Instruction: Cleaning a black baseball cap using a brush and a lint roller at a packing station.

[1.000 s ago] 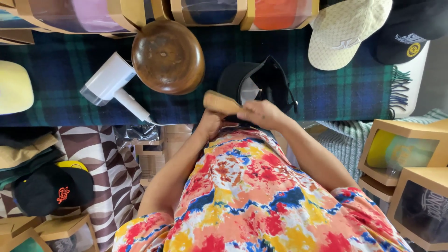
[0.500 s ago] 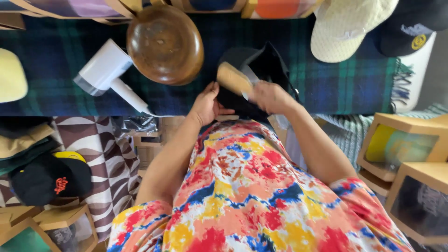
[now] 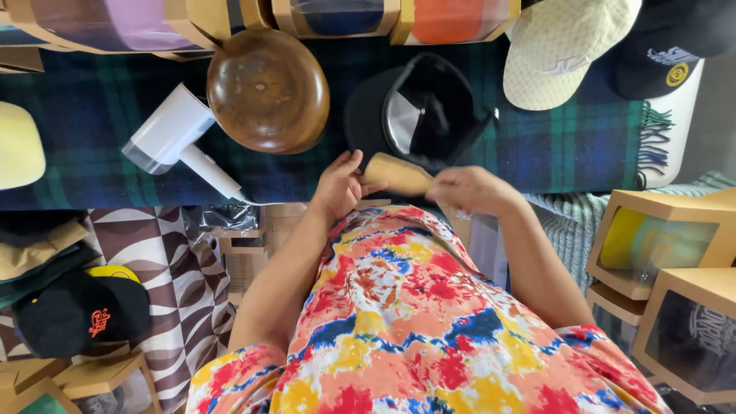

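Centre of frame, just above the person's tie-dye shirt (image 3: 414, 322): both hands meet on a pale wooden brush (image 3: 399, 175). Its long axis runs nearly level across the frame, tilted slightly so the left end sits higher than the right. The rounded, free end points toward the left of the frame; the other end disappears into the right hand.

Right hand (image 3: 475, 189): closed around the right end of the brush, knuckles up, fingers curled under. Firm grasp.

Left hand (image 3: 337, 186): fingers loosely spread and raised, thumb and fingertips touching the left end of the brush. Contact is light; it steadies rather than clamps, and I cannot tell whether it bears any weight.

The brush hovers over the near edge of a dark plaid blanket (image 3: 100, 123), just below a black cap (image 3: 418, 107) that lies upside down, its inside facing up, brim toward the left.

Left of the cap, on the blanket: a round brown wooden hat block (image 3: 268, 90). Further left, a white hair dryer (image 3: 172, 142), handle slanting down to the right.

Upper right: a cream cap (image 3: 563, 50) and a dark cap (image 3: 667, 54) side by side. Left edge: a yellow cap (image 3: 19, 146). Lower left: a black cap with red stitching (image 3: 80, 310) on a stack. Right edge: cardboard window boxes (image 3: 663, 268).
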